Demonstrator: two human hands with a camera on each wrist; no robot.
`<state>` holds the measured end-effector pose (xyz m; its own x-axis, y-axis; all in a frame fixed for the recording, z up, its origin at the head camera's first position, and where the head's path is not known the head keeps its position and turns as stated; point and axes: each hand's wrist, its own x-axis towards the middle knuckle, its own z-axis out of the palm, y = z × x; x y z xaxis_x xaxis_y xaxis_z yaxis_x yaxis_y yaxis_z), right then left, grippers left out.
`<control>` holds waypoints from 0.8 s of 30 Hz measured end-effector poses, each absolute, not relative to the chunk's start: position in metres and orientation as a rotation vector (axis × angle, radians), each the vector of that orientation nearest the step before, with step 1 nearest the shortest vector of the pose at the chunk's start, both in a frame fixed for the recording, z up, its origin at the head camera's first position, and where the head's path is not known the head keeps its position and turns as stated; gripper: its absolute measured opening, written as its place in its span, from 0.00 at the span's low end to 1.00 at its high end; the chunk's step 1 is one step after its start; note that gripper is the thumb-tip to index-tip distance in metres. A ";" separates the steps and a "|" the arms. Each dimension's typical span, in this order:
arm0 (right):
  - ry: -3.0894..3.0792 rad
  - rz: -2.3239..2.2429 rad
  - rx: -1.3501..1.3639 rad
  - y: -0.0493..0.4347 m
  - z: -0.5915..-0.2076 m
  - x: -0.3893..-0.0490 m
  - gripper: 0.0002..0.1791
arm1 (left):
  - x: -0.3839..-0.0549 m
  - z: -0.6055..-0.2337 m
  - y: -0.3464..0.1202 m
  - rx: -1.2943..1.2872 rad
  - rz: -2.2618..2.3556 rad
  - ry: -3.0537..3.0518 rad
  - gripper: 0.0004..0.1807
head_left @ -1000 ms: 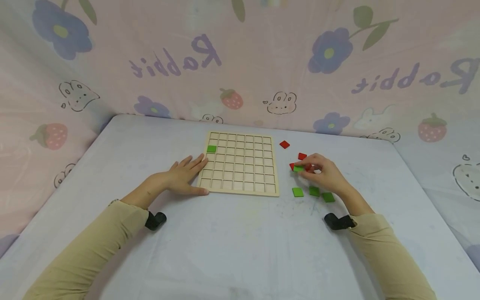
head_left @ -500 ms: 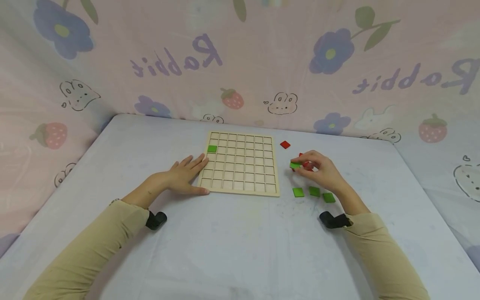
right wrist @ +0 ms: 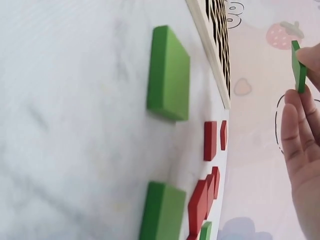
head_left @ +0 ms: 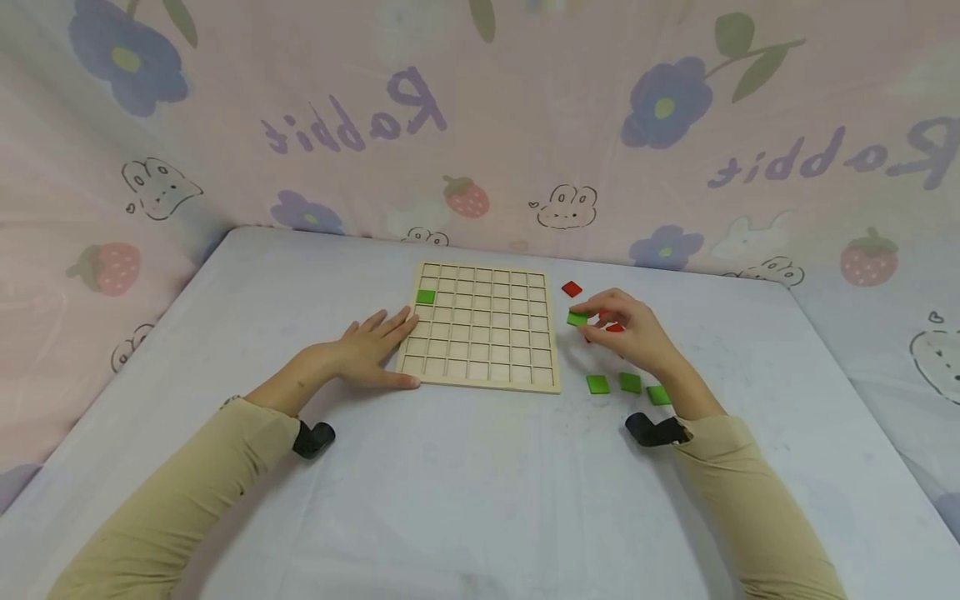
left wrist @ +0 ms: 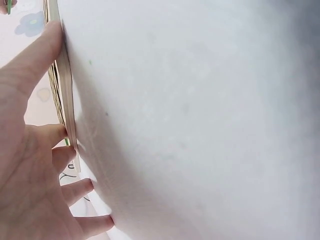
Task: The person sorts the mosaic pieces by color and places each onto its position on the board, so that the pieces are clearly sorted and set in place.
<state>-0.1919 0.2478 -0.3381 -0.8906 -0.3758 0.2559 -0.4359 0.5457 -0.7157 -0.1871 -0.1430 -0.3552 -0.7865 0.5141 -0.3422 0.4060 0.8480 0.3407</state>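
Note:
A pale wooden grid board (head_left: 480, 385) lies mid-table, with one green tile (head_left: 426, 297) in a cell of its left column. My left hand (head_left: 367, 354) rests spread at the board's left edge, its thumb at the near left corner; the left wrist view shows the thumb against the board's side. Between thumb and fingers my right hand (head_left: 630, 333) pinches another green square tile (head_left: 577, 319), raised above the table just right of the board. In the right wrist view that held tile (right wrist: 298, 67) is seen nearly edge-on, well off the surface.
Several red tiles lie right of the board, one red tile (head_left: 572, 288) farther back and others partly hidden by the right hand. Nearer the person are loose green tiles, including one (head_left: 597, 384) beside the board. A printed curtain (head_left: 495, 125) hangs behind the table.
My right hand has lifted the green tile from beside the red ones and carried it left and away from me, toward the board. My left hand has stayed in place.

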 end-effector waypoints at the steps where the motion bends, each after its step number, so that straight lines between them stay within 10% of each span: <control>1: -2.685 1.284 0.723 0.245 -0.335 -0.190 0.15 | -0.187 -0.355 -0.143 0.680 0.348 2.598 0.55; 24: -2.545 1.522 0.823 0.214 -0.330 -0.195 0.15 | -0.186 -0.354 -0.143 0.683 0.346 2.598 0.54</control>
